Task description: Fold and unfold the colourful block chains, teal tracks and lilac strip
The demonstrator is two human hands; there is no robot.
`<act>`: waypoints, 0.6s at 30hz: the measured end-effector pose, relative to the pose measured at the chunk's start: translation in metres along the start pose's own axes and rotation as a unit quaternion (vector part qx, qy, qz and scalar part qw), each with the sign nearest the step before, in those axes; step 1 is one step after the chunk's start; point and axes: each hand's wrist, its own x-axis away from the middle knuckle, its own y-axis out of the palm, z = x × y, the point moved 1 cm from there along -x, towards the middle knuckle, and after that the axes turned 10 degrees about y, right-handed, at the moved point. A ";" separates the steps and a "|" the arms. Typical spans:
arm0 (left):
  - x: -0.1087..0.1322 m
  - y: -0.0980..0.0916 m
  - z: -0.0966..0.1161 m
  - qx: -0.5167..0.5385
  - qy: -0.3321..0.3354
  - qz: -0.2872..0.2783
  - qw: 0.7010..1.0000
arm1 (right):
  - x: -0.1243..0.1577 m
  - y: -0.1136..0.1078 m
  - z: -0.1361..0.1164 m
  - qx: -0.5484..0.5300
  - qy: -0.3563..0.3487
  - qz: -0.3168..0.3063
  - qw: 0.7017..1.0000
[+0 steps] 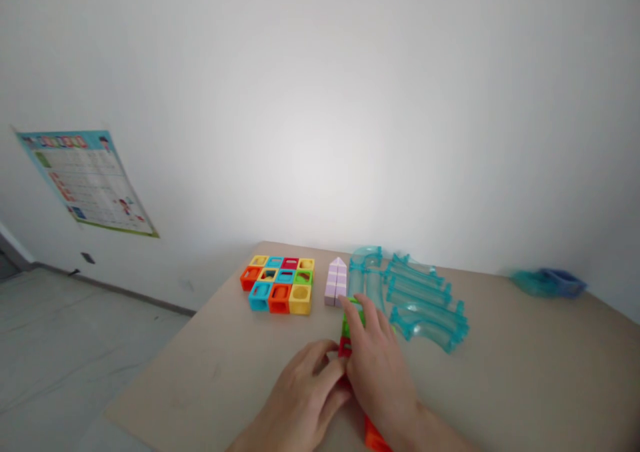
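At the front middle of the table, my right hand (377, 365) lies over a green hollow cube block (347, 327), its fingers curled around it from above. Just below the green block sits a red block (345, 347), partly covered by both hands. My left hand (305, 393) grips the red block's near left side with thumb and fingers. Under my right wrist an orange block (375, 437) sticks out. My hands hide how these blocks join.
Rows of colourful cube blocks (280, 297) lie left on the table (220, 365). Lilac pointed blocks (336, 282) lie behind my hands. Translucent teal track pieces (425, 299) spread to the right. A blue piece (564, 283) sits near the wall, where a poster (90, 182) hangs.
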 end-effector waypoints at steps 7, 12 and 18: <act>-0.001 0.009 -0.005 -0.001 -0.061 -0.019 0.998 | 0.008 -0.001 -0.011 0.020 -0.029 -0.023 0.999; 0.004 -0.010 -0.013 0.049 -0.022 -0.045 0.998 | 0.010 0.000 -0.013 0.001 -0.033 -0.029 0.999; 0.038 -0.060 -0.074 -0.037 -0.043 0.112 0.992 | 0.008 -0.003 -0.013 0.008 -0.035 -0.044 0.998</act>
